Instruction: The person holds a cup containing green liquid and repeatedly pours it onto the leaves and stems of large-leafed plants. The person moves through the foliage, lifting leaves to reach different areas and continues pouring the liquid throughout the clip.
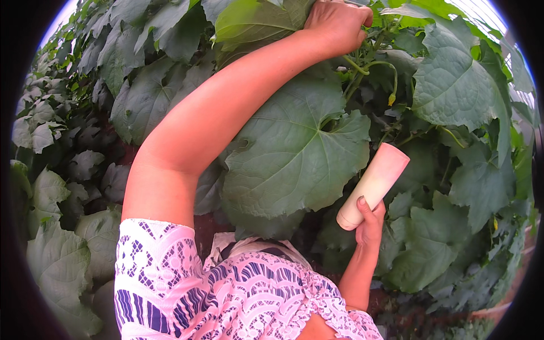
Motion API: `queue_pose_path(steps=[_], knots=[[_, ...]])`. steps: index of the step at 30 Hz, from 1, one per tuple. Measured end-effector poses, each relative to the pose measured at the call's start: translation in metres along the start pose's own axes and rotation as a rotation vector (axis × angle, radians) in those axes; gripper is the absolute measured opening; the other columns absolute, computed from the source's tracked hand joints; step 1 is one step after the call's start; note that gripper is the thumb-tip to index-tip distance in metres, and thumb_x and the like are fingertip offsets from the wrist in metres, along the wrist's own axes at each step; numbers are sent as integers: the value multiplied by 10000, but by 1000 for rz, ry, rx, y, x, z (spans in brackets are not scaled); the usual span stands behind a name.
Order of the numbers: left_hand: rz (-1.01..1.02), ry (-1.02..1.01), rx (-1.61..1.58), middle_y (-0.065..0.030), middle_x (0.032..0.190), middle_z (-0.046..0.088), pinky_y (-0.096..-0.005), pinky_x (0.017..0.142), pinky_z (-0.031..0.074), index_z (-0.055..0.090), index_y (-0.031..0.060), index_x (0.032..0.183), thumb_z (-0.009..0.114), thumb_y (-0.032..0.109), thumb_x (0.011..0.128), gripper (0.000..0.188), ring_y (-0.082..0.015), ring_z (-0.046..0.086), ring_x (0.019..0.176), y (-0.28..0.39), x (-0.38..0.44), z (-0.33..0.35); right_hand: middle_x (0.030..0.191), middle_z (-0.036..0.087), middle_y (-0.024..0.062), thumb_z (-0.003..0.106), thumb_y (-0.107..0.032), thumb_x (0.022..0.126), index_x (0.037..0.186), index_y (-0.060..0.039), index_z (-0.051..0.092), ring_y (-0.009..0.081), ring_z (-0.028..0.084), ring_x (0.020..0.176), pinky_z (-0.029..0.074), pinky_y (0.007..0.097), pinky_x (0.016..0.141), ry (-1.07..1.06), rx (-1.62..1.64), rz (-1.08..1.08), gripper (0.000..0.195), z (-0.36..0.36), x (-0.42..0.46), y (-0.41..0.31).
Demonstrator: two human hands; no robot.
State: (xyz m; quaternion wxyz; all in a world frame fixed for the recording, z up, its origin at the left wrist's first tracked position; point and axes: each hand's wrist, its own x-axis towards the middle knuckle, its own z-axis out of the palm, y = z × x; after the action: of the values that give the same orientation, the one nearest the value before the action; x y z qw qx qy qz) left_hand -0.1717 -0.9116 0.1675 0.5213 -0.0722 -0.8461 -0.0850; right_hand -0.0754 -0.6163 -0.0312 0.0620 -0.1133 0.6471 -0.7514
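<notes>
My left hand (340,25) is raised among the vine leaves at the top edge, its fingers curled beside stems. Part of it is cut off by the frame, and what lies inside the fingers is hidden. My right hand (370,222) grips a pale cylindrical container (374,187) near its lower end, thumb across the front. The container tilts up to the right. Between my arms hangs a broad green leaf (301,148). Below my left hand, a curved green stalk carries a small yellow flower tip (391,100).
Dense lobed foliage (144,93) surrounds both arms. A large leaf (463,76) hangs at the upper right, above thin vine stems (452,136). Lower leaves (59,263) crowd the left side. Bright roofing or sheeting (480,10) shows at the upper right rim.
</notes>
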Motion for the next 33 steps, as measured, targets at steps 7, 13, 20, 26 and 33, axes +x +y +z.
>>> queue_pose_path(steps=[7,13,20,26,33], knots=[[-37,-219,35,-105,850,644,-491,779,442,707,168,848,623,361,677,271,-282,588,904,17,3,-8,1051,560,95,761,-279,715,1200,38,451,185,547,954,432,322,849,30,-12,14,657,0,0,-1],[-114,-280,212,-86,890,635,-536,792,423,712,191,824,628,422,668,291,-273,573,919,18,22,25,1029,561,84,758,-262,710,1185,24,461,178,547,936,431,314,845,-19,11,27,629,12,-3,-12],[-113,-300,111,-89,950,649,-583,854,383,709,191,871,608,454,707,326,-279,565,996,23,25,23,1014,581,98,767,-225,710,1172,25,480,177,570,910,451,317,814,-8,19,23,598,10,-4,-11],[-150,-295,10,-99,947,660,-634,894,332,703,177,883,594,440,730,322,-280,597,985,28,22,18,1014,581,97,769,-229,713,1145,31,488,175,567,905,447,316,820,-7,21,45,577,6,-4,-7],[-134,-340,119,-114,914,663,-641,891,336,687,134,892,569,367,754,296,-306,627,902,29,21,10,1009,579,94,775,-234,705,1134,33,489,172,564,901,446,315,816,-21,18,49,580,4,-3,-4]])
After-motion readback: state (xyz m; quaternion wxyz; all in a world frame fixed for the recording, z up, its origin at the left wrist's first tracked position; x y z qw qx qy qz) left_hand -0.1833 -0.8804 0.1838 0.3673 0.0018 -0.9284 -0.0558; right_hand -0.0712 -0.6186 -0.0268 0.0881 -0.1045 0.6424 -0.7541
